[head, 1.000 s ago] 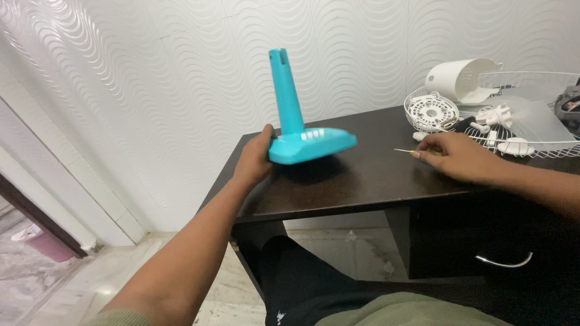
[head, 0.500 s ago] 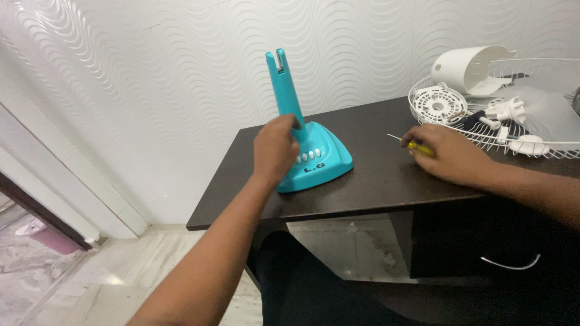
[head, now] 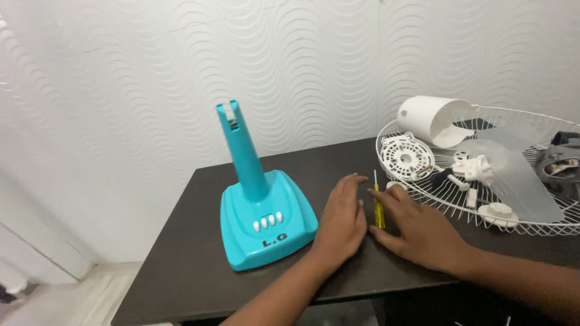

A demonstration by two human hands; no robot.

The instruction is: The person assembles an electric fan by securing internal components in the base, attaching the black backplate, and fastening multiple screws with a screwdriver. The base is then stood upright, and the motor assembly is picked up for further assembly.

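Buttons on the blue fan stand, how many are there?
4. The white buttons sit in one row on the sloping front of the blue fan stand, just left of the left hand.

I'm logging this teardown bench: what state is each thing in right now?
Turquoise fan stand: upright on the dark table, no hand on it.
Yellow-handled screwdriver: lying flat between the hands.
Left hand: open, flat on the table.
Right hand: open, resting beside the screwdriver.
Wire fan guard: lying flat, holding loose white parts.
White motor cover: detached, on its side.
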